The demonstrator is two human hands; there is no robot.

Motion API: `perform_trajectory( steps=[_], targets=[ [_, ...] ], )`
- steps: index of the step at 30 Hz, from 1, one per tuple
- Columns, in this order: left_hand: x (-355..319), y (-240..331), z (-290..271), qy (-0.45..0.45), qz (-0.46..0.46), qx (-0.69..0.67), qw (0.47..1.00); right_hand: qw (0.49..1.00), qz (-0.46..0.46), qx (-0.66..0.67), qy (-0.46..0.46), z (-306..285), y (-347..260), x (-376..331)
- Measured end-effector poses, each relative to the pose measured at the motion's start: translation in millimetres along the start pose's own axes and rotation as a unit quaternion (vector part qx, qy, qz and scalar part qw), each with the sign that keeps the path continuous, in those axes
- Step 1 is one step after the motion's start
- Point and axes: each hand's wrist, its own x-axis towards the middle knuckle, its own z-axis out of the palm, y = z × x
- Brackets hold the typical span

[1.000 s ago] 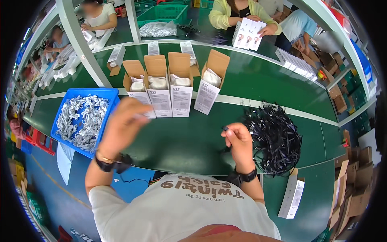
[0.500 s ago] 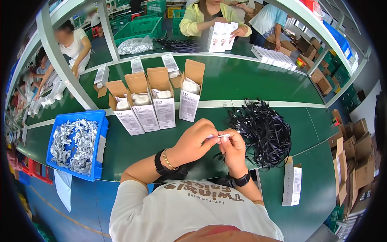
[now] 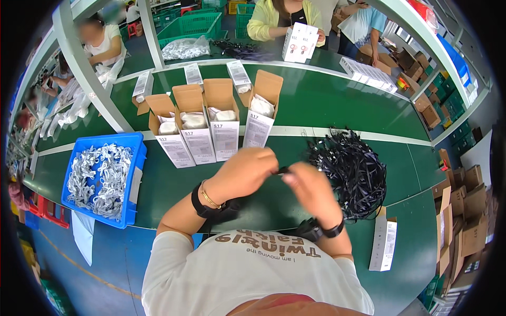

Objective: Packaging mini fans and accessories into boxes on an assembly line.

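My left hand (image 3: 246, 169) and my right hand (image 3: 312, 190) meet above the green table. Pinched between their fingertips is a short dark piece, seemingly a black strap (image 3: 282, 170); most of it is hidden by the fingers, and the right hand is blurred. Just right of my right hand lies a tangled heap of black straps (image 3: 350, 176). Beyond my left hand stand several open white cartons (image 3: 226, 141) with brown flaps up and white wrapped items inside.
At left, a blue bin (image 3: 138, 158) holds bundled white cables (image 3: 108, 176). A white carton (image 3: 383, 243) stands at the right. Across the bench, a person in yellow (image 3: 263, 23) holds white boxes (image 3: 300, 42). Metal posts (image 3: 87, 79) rise from the bench; brown cardboard boxes (image 3: 466, 210) pile up at far right.
Half a second ago a small white piece showed between my fingertips; now a dark piece shows there. My hands have shifted slightly, and the view has moved a little.
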Motion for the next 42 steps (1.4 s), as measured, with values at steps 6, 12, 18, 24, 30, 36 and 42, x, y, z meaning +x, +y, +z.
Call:
perform_trajectory(
  steps=[6,12,18,24,30,36,42],
  targets=[
    [3,1,-3,-0.004,-0.074,-0.414,0.907,0.993,0.115,-0.002,-0.002,24,2,5],
    [0,1,-13,-0.051,-0.015,-0.139,0.989,0.995,-0.07,-0.012,0.069,-3,-2,22],
    [5,4,3,0.172,-0.089,-0.512,0.837,0.887,0.16,0.428,0.069,40,13,24],
    [-1,-14,7,0.27,0.114,0.082,0.952,0.72,0.09,0.679,0.114,51,-16,35],
    [4,-13,11,0.249,0.148,0.098,0.952,0.729,0.099,0.673,0.074,38,7,41],
    [7,-15,17,0.258,0.09,0.136,0.952,0.951,-0.057,0.233,0.196,8,5,95],
    [6,-20,24,0.289,0.001,0.061,0.955,0.983,-0.073,-0.036,0.162,-6,21,134]
  ],
)
